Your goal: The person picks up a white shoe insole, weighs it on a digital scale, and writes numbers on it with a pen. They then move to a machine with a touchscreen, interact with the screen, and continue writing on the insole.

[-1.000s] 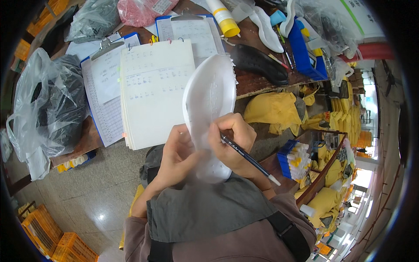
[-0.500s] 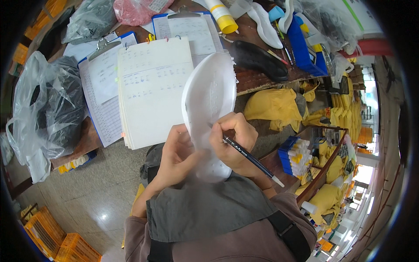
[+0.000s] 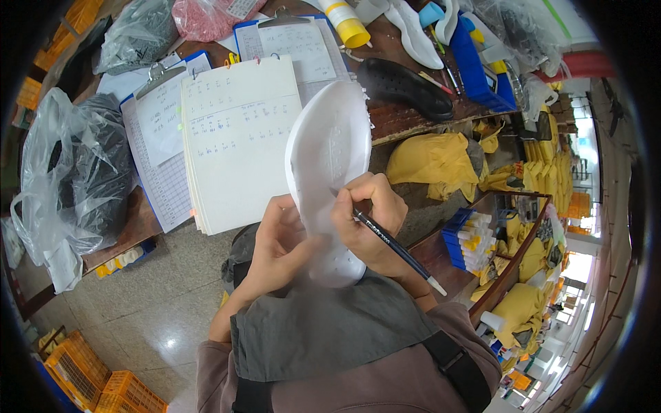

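A white foam shoe sole (image 3: 330, 141) stands upright in front of me, its hollowed inner face turned toward me. My left hand (image 3: 281, 244) grips its left edge, thumb across the lower face and fingers behind. In my right hand (image 3: 372, 213) is a black pen (image 3: 394, 246), pinched between thumb and fingers. The pen's tip rests at or very near the middle of the sole; its pale back end points to the lower right. A row of small holes shows near the sole's bottom end. Behind the sole lies an open ring notebook (image 3: 241, 158) with handwritten tables.
Clipboards (image 3: 162, 131) with papers flank the notebook on the brown table. Farther right lie a black sole (image 3: 403, 89), a white sole (image 3: 414, 34) and a blue bin (image 3: 485, 82). Plastic bags (image 3: 76, 172) stand at left. Yellow sacks (image 3: 434, 165) and a lower shelf with a blue box (image 3: 453, 241) are at right.
The view has shifted slightly, so the table and its things sit a little to the left. Both hands keep their hold; the pen has moved barely, if at all, on the sole.
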A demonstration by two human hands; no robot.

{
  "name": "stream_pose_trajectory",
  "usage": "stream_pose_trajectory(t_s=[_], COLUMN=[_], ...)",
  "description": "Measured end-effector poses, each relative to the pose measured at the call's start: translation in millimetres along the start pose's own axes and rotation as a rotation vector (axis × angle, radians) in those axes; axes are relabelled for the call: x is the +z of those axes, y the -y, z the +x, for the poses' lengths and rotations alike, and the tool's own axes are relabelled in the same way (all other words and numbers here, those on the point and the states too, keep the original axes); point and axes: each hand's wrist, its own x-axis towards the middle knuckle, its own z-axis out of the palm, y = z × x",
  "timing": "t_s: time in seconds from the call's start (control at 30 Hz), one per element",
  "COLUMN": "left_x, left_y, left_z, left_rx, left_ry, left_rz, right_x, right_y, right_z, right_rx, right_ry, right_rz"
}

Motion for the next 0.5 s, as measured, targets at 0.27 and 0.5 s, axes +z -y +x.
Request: stream_pose_trajectory(t_s=[0.27,0.5], left_x=[-6,-10], left_y=[1,-1], left_z=[0,0], left_rx=[0.052,-0.047], left_ry=[0.049,-0.086], left_rz=[0.084,0.027], right_x=[3,-17], right_y=[-3,-18], right_z=[-5,-9], right_rx=[-0.010,0.084], right_ry=[-0.030,-0.104], right_rz=[0.038,0.160])
